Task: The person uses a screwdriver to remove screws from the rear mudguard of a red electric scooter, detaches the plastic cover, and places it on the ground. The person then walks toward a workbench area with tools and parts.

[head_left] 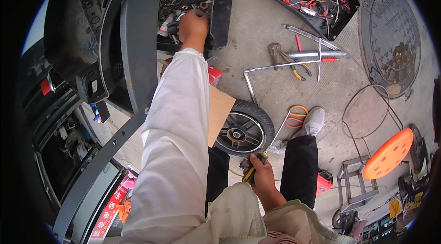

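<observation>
My left hand (pixel 193 26) reaches into a black tray (pixel 221 12) full of small metal parts. Its fingers are curled down among the pieces, and what they pinch, if anything, is hidden. Beside the fingertips lie a dark grey piece (pixel 172 28) and a white-and-pink tube-like item (pixel 165 25). Low in front of my body, my right hand (pixel 264 177) is wrapped around a yellow-and-black-handled screwdriver (pixel 250 174). A thin metal shaft runs up and right from near that handle. Just beyond this hand lies a small spoked wheel with a black tyre (pixel 262 117).
Pliers (pixel 297 70), a hammer (pixel 278 56) and metal bars lie on the concrete. Orange-handled scissors (pixel 297 117) rest by my shoe (pixel 314 121). A black case of red wires (pixel 312 5), a manhole cover (pixel 390 37) and an orange stool (pixel 388 153) stand around. Dark metal framework (pixel 142 37) borders the left.
</observation>
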`<action>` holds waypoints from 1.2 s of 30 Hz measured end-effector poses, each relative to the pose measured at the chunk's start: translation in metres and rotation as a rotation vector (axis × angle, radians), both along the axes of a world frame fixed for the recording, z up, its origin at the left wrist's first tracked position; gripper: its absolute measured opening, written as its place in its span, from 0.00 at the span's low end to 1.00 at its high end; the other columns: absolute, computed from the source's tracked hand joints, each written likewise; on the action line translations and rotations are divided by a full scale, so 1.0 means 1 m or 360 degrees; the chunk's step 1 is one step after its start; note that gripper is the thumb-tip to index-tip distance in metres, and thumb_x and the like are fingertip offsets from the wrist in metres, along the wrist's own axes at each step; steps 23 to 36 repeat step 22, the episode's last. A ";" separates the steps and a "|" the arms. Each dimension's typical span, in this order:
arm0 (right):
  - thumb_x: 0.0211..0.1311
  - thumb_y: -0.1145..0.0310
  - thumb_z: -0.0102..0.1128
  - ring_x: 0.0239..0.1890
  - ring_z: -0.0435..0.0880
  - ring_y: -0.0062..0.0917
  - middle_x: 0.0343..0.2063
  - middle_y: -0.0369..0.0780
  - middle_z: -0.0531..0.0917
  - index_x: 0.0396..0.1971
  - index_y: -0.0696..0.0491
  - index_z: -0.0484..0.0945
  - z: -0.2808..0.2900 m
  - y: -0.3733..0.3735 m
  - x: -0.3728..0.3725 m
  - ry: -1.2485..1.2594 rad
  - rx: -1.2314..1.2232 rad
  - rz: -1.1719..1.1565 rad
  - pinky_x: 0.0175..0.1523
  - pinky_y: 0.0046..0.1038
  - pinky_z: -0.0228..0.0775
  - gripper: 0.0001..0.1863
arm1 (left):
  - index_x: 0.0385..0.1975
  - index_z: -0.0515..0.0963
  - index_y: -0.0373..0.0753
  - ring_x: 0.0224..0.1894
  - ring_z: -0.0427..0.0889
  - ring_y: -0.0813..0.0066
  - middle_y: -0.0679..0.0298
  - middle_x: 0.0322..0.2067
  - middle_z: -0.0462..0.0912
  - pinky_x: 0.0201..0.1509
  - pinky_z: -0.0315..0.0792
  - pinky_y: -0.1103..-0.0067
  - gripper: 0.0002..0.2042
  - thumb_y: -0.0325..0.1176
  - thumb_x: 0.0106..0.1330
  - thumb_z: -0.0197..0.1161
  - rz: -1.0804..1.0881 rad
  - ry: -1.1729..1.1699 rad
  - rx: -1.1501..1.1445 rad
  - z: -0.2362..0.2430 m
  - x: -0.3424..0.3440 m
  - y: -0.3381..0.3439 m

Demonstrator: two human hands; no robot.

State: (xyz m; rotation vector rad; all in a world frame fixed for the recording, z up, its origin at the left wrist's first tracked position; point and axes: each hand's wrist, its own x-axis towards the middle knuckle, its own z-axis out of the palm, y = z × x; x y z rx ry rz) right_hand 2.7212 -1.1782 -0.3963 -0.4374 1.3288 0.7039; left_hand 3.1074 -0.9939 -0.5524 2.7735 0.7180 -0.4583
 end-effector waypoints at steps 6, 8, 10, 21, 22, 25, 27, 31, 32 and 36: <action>0.70 0.64 0.58 0.26 0.76 0.21 0.25 0.35 0.77 0.36 0.52 0.74 0.002 -0.001 0.001 -0.0039 0.0048 0.0005 0.34 0.25 0.71 0.08 | 0.39 0.81 0.37 0.38 0.86 0.67 0.59 0.35 0.86 0.42 0.79 0.74 0.06 0.29 0.66 0.63 0.0807 -0.0881 -0.1189 0.006 0.005 0.001; 0.70 0.64 0.57 0.27 0.76 0.21 0.25 0.35 0.77 0.35 0.52 0.73 -0.002 -0.002 0.002 -0.0018 0.0021 -0.0006 0.34 0.26 0.70 0.08 | 0.40 0.77 0.36 0.37 0.84 0.70 0.60 0.35 0.83 0.42 0.80 0.76 0.05 0.24 0.67 0.61 0.1001 -0.1072 -0.1702 0.019 0.004 -0.030; 0.71 0.64 0.57 0.27 0.76 0.22 0.24 0.35 0.77 0.35 0.52 0.72 -0.001 -0.002 0.000 -0.0028 0.0023 -0.0008 0.34 0.26 0.70 0.08 | 0.42 0.73 0.37 0.37 0.82 0.71 0.59 0.40 0.81 0.47 0.80 0.73 0.06 0.21 0.69 0.58 0.1066 -0.1203 -0.2082 0.030 0.001 -0.040; 0.71 0.64 0.56 0.26 0.76 0.22 0.24 0.36 0.77 0.35 0.51 0.71 0.000 -0.002 -0.005 -0.0094 0.0050 -0.0050 0.34 0.26 0.70 0.08 | 0.49 0.76 0.41 0.40 0.80 0.71 0.60 0.40 0.80 0.53 0.78 0.71 0.10 0.23 0.72 0.55 0.0898 -0.1214 -0.2722 0.053 -0.008 -0.050; 0.71 0.64 0.57 0.27 0.77 0.22 0.24 0.36 0.77 0.36 0.51 0.72 0.000 -0.002 -0.006 -0.0076 0.0053 -0.0059 0.34 0.26 0.70 0.08 | 0.49 0.76 0.41 0.41 0.80 0.71 0.60 0.40 0.80 0.54 0.78 0.70 0.10 0.23 0.72 0.55 0.0883 -0.1190 -0.2765 0.054 -0.009 -0.050; 0.71 0.64 0.57 0.27 0.77 0.22 0.24 0.36 0.77 0.36 0.51 0.72 0.000 -0.002 -0.006 -0.0076 0.0053 -0.0059 0.34 0.26 0.70 0.08 | 0.49 0.76 0.41 0.41 0.80 0.71 0.60 0.40 0.80 0.54 0.78 0.70 0.10 0.23 0.72 0.55 0.0883 -0.1190 -0.2765 0.054 -0.009 -0.050; 0.71 0.64 0.57 0.27 0.77 0.22 0.24 0.36 0.77 0.36 0.51 0.72 0.000 -0.002 -0.006 -0.0076 0.0053 -0.0059 0.34 0.26 0.70 0.08 | 0.49 0.76 0.41 0.41 0.80 0.71 0.60 0.40 0.80 0.54 0.78 0.70 0.10 0.23 0.72 0.55 0.0883 -0.1190 -0.2765 0.054 -0.009 -0.050; 0.71 0.64 0.57 0.27 0.77 0.22 0.24 0.36 0.77 0.36 0.51 0.72 0.000 -0.002 -0.006 -0.0076 0.0053 -0.0059 0.34 0.26 0.70 0.08 | 0.49 0.76 0.41 0.41 0.80 0.71 0.60 0.40 0.80 0.54 0.78 0.70 0.10 0.23 0.72 0.55 0.0883 -0.1190 -0.2765 0.054 -0.009 -0.050; 0.71 0.64 0.57 0.27 0.77 0.22 0.24 0.36 0.77 0.36 0.51 0.72 0.000 -0.002 -0.006 -0.0076 0.0053 -0.0059 0.34 0.26 0.70 0.08 | 0.49 0.76 0.41 0.41 0.80 0.71 0.60 0.40 0.80 0.54 0.78 0.70 0.10 0.23 0.72 0.55 0.0883 -0.1190 -0.2765 0.054 -0.009 -0.050; 0.71 0.64 0.57 0.27 0.77 0.22 0.24 0.36 0.77 0.36 0.51 0.72 0.000 -0.002 -0.006 -0.0076 0.0053 -0.0059 0.34 0.26 0.70 0.08 | 0.49 0.76 0.41 0.41 0.80 0.71 0.60 0.40 0.80 0.54 0.78 0.70 0.10 0.23 0.72 0.55 0.0883 -0.1190 -0.2765 0.054 -0.009 -0.050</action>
